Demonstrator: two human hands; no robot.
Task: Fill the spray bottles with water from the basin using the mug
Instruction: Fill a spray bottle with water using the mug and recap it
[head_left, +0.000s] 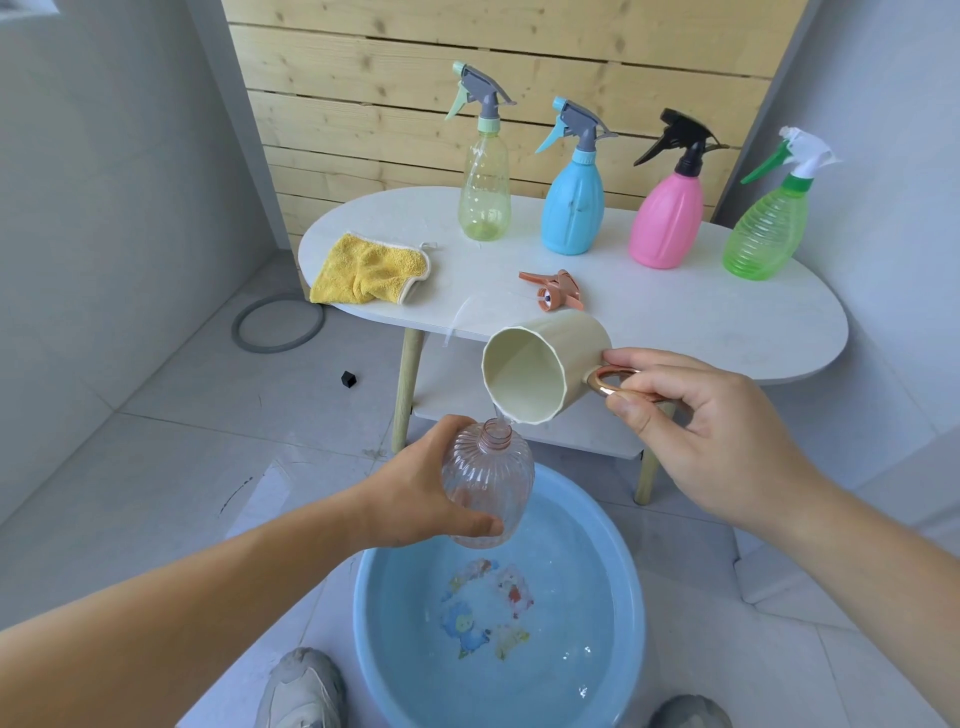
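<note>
**Pouring into the Uncapped Bottle: Handling Notes**

1. The left hand (421, 493), at the end of the forearm nearest the camera, holds the clear pink-tinted ribbed plastic spray bottle (488, 488). Fingers and thumb are curled round its lower body. The bottle is uncapped, upright with a slight tilt, and held above the far rim of the basin.

2. The round light-blue plastic basin (363, 597) stands on the floor, holding water. Keep the bottle over it so that spillage falls back in.

3. The white oval table (675, 322) behind carries four capped spray bottles, well apart from the pour.

4. Bottle handling: the thin wall will likely flex under pressure and become slippery when wet. Weight will increase as it fills. Grip the ribbed body low, as shown, and do not squeeze.

5. The right hand (696, 426) pinches the copper-coloured loop handle of the cream faceted mug (545, 364), thumb on top and fingers curled beneath. The mug is tipped, its lip just above the bottle neck, and a thin stream enters the mouth. The mug is rigid; the neck is narrow, so pour slowly.

6. The orange plastic trigger head (553, 291) lies on the table, probably this bottle's cap.
</note>
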